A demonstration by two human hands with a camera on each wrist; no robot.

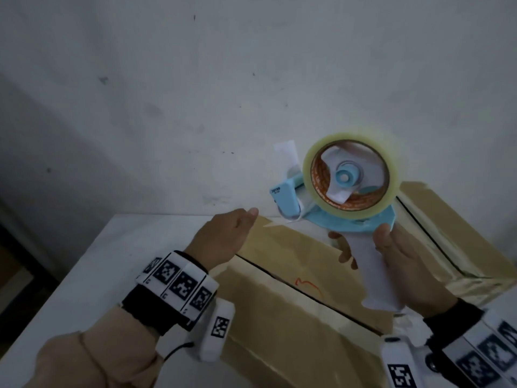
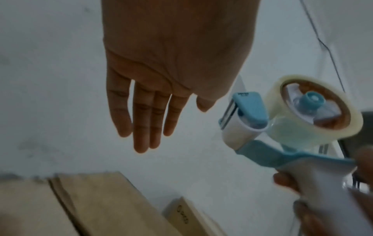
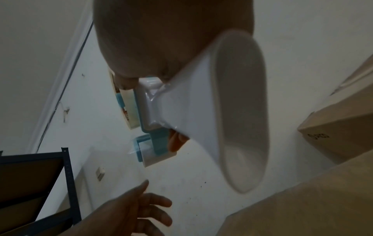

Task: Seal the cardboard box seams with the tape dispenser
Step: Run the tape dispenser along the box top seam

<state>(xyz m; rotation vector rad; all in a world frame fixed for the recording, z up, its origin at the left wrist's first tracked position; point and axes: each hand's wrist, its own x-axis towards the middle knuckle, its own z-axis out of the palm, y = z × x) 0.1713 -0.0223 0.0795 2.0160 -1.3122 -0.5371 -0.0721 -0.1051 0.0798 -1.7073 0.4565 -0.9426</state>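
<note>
A blue and white tape dispenser [image 1: 347,191] with a roll of clear tape [image 1: 349,175] is raised above the cardboard box [image 1: 293,309]. My right hand [image 1: 397,264] grips its white handle [image 1: 375,275], which fills the right wrist view as the handle [image 3: 212,111]. A loose end of tape [image 1: 286,155] sticks up from the dispenser's blue head. My left hand [image 1: 223,236] hovers open just left of the dispenser, over the box's far left corner, holding nothing. In the left wrist view the left hand [image 2: 161,79] has straight fingers, with the dispenser [image 2: 282,121] to its right. A dark open seam [image 1: 302,292] runs across the box top.
The box lies on a white table [image 1: 84,275] against a white wall [image 1: 195,93]. A second cardboard box [image 1: 436,233] stands behind to the right. A dark metal shelf [image 3: 40,183] shows at the left in the right wrist view.
</note>
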